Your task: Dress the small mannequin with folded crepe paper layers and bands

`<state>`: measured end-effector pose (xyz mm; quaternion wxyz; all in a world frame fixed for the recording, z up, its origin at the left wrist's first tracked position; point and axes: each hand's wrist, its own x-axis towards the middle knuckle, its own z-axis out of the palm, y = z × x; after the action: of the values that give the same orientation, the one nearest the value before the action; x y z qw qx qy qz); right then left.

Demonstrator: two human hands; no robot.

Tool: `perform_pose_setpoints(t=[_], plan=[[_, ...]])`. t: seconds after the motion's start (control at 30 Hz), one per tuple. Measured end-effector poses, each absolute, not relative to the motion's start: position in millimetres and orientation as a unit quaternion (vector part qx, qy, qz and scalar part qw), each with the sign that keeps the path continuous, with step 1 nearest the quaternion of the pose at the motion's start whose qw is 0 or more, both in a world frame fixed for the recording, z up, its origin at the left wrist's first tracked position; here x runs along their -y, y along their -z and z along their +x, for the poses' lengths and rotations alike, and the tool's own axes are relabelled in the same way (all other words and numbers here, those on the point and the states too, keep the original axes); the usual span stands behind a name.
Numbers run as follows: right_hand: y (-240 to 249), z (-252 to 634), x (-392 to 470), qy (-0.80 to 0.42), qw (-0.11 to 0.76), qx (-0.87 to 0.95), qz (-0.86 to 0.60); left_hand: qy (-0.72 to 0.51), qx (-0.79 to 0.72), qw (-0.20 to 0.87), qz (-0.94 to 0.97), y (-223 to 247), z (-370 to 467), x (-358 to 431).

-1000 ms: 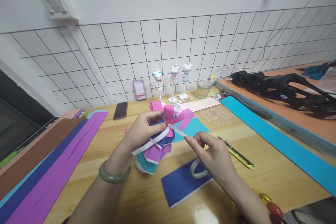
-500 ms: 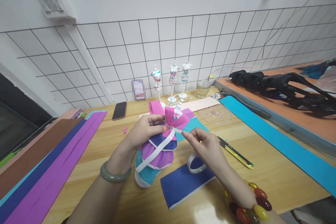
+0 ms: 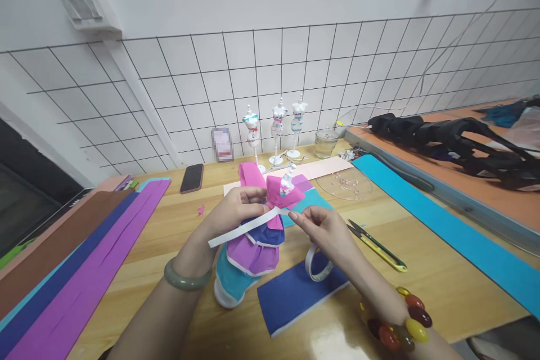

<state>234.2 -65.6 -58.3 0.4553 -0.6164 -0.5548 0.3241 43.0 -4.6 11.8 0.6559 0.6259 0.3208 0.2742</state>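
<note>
White strip [image 3: 244, 228] in right hand [image 3: 324, 229], loose end now by left wrist [image 3: 194, 247]

I see a white wall with thin black lines in squares, and a shiny wood table [image 3: 169, 242] below it.

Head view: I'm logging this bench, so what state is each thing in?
Dressed mannequin: tilted, held by the left hand.
White strip: pinched by the right hand, one end loose.
Three small mannequins: upright.
Yellow-handled snips: lying down, tips apart.
Phone: flat, screen dark.
Glass: upright, holding liquid.
Dark blue sheet: laid flat.
</note>
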Motion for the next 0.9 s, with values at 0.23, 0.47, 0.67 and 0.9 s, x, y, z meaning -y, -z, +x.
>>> perform_pose_setpoints(t=[0.23, 0.47, 0.67, 0.9], plan=[[66.9, 229.8, 67.0, -0.452, 0.453, 0.504, -0.580, -0.228, -0.332, 0.648, 0.646, -15.7, 38.3, 5.1], [87.3, 234.4, 72.2, -0.568, 0.478, 0.430, -0.514, -0.199, -0.361, 0.587, 0.696, -8.4, 39.5, 5.9], [102.6, 244.0, 80.1, -0.499, 0.468, 0.472, -0.556, -0.193, -0.346, 0.587, 0.706, -4.9, 37.5, 5.0], [69.9, 246.1, 98.8, -0.003, 0.534, 0.657, -0.532, -0.192, -0.379, 0.558, 0.713, -6.2, 37.7, 4.9]])
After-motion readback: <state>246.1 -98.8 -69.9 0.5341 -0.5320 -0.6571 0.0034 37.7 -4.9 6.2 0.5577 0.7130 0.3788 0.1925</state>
